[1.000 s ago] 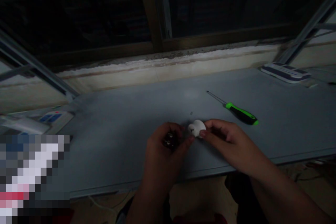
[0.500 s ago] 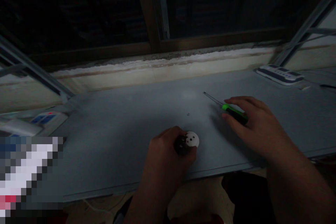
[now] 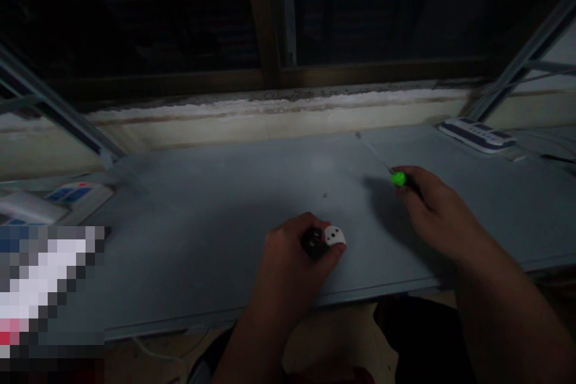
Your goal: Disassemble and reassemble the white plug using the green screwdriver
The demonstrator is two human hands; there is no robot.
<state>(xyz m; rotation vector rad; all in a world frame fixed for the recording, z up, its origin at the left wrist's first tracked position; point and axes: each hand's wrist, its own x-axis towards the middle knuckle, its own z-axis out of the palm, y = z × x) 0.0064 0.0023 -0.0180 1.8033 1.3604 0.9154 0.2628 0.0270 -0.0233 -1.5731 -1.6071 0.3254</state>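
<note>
While the left hand [image 3: 292,255] keeps its fingers closed on the white disc [image 3: 335,236] and the dark piece [image 3: 311,242], side by side at lower centre, the right hand [image 3: 434,210], half a second ago loosely over the screwdriver [image 3: 398,179], now grips it right of centre. It seems lifted from the tabletop [image 3: 180,240], so tool and parts are together ready.

My left hand [image 3: 292,252] holds a white round disc [image 3: 335,234], its holed face toward me, just beside a black piece [image 3: 311,242] with shiny spots. My right hand [image 3: 436,207] holds a green-and-black screwdriver [image 3: 398,179], its thin shaft blurred, pointing forward-left.
</note>
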